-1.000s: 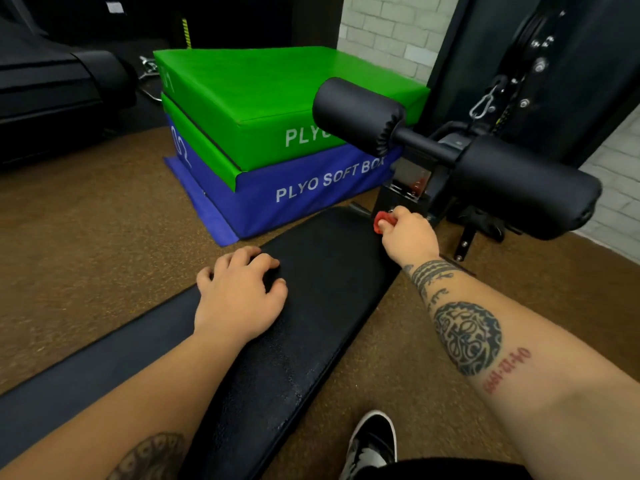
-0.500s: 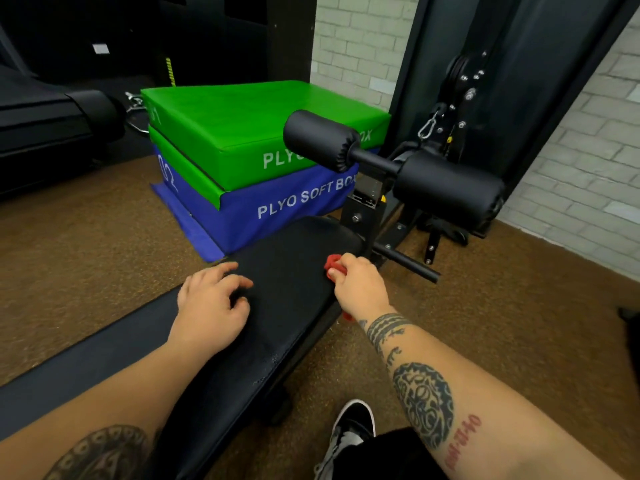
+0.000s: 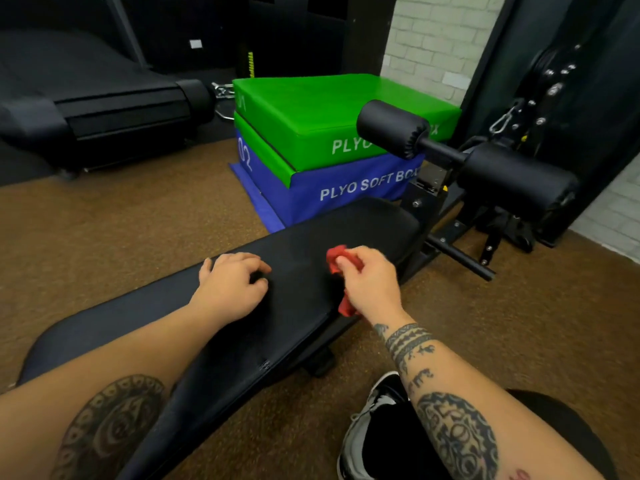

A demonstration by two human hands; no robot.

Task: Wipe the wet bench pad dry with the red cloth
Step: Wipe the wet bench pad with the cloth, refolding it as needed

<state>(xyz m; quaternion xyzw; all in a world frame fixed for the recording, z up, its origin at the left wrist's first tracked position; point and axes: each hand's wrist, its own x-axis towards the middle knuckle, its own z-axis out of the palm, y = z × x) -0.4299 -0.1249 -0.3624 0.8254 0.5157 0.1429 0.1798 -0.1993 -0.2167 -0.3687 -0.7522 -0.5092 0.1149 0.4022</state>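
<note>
The long black bench pad [image 3: 304,247] runs from lower left to the upper right. My right hand [image 3: 372,284] grips the crumpled red cloth [image 3: 337,259] against the pad near its right edge; a tail of the cloth hangs out below the palm over that edge. My left hand [image 3: 230,284] rests on the pad's middle with its fingers curled, holding nothing. About a hand's width of pad lies between the two hands.
Two black foam rollers [image 3: 512,176] on a metal post stand at the bench's far end. Behind it sits a green soft box [image 3: 325,109] stacked on a blue one [image 3: 346,192]. A treadmill [image 3: 86,98] is at the far left. My shoe [image 3: 372,424] is on the brown floor below the bench.
My right hand has drawn the red cloth back along the pad from the far end by the roller post toward the middle. The left hand stays on the pad.
</note>
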